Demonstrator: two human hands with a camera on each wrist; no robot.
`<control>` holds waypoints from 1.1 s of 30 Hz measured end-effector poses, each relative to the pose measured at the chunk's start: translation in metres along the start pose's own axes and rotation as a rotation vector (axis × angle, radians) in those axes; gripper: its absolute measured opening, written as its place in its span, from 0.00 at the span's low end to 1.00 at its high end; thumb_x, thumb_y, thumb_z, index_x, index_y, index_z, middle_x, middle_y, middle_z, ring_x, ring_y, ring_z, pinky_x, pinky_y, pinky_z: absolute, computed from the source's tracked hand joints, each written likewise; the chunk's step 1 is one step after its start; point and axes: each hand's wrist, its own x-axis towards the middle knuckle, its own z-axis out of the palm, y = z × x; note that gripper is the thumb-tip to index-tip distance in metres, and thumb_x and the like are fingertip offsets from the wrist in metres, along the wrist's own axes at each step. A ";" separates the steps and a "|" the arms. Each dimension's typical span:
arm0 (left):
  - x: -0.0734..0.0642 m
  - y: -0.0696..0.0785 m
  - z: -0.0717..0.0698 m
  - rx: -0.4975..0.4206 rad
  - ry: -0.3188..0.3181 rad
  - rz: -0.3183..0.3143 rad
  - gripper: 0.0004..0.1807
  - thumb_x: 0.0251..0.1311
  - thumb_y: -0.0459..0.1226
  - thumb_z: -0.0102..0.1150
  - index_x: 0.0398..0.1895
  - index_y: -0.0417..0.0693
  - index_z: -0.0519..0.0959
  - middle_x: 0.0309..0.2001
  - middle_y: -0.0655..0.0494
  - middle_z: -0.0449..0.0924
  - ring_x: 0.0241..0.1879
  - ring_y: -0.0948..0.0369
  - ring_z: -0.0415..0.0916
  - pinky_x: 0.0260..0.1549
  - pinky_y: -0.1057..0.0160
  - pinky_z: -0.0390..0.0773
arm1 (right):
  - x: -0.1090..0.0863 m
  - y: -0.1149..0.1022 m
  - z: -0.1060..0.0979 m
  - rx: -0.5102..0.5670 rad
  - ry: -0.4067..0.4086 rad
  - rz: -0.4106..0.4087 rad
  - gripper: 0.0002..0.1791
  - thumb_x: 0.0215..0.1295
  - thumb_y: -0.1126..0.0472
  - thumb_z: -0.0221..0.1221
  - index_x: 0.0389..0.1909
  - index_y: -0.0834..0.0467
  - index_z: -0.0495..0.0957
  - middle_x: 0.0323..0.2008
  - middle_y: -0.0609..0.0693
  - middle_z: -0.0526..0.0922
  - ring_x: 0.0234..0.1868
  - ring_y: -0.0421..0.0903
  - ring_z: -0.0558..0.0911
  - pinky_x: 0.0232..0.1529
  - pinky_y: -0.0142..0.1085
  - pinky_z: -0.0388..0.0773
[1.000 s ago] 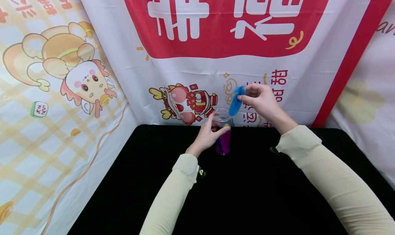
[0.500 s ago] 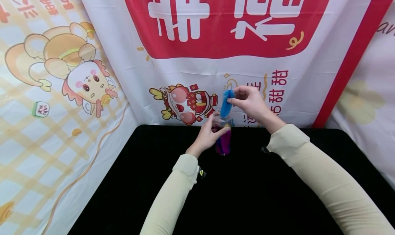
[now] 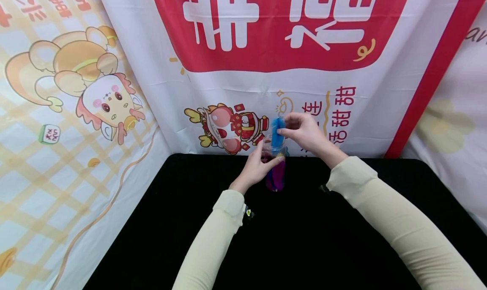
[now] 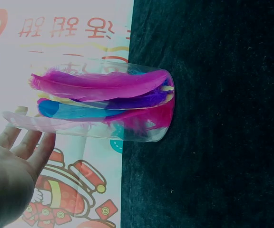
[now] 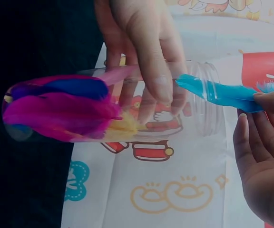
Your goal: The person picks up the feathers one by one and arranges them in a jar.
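Observation:
A clear jar [image 3: 279,178] stands upright near the far edge of the black table, holding several feathers [image 4: 103,85] in magenta, purple, blue, pale yellow and pale pink. My left hand [image 3: 255,166] grips the jar's upper part, thumb on the near side and fingers behind it. Between thumb and fingertips my right hand [image 3: 306,133] pinches a bright blue feather [image 5: 222,94] above the mouth. In the right wrist view the feather's lower end is inside the threaded neck [image 5: 210,107] of the jar, while its upper end stays between my fingers.
A black cloth-covered table [image 3: 289,239] spreads out in front of me. Behind it hangs a white and red printed cloth [image 3: 228,83], close to the jar and hands. Another printed cloth [image 3: 87,154] hangs along the left side.
My right hand has moved left and down, bringing the blue feather from beside the jar into its mouth. My left hand keeps its grip on the jar in the same place.

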 end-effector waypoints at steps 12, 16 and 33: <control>0.002 0.003 0.002 -0.003 -0.005 0.004 0.40 0.69 0.52 0.64 0.78 0.60 0.56 0.60 0.52 0.76 0.60 0.54 0.77 0.60 0.51 0.78 | 0.000 0.012 0.000 -0.037 -0.126 0.012 0.15 0.68 0.65 0.66 0.53 0.66 0.80 0.45 0.63 0.85 0.41 0.49 0.86 0.39 0.39 0.84; 0.003 0.004 0.002 0.013 -0.005 0.000 0.40 0.69 0.51 0.64 0.79 0.56 0.56 0.62 0.50 0.75 0.61 0.52 0.77 0.60 0.50 0.78 | 0.000 0.014 0.000 -0.026 -0.134 0.021 0.14 0.69 0.64 0.66 0.52 0.66 0.81 0.45 0.62 0.85 0.40 0.46 0.86 0.38 0.40 0.84; -0.001 -0.003 0.003 -0.088 0.016 -0.064 0.42 0.65 0.55 0.66 0.78 0.65 0.56 0.65 0.52 0.71 0.64 0.53 0.73 0.62 0.48 0.75 | -0.033 0.012 -0.026 -0.126 0.014 -0.074 0.13 0.74 0.57 0.62 0.51 0.61 0.83 0.49 0.59 0.85 0.48 0.51 0.84 0.42 0.35 0.83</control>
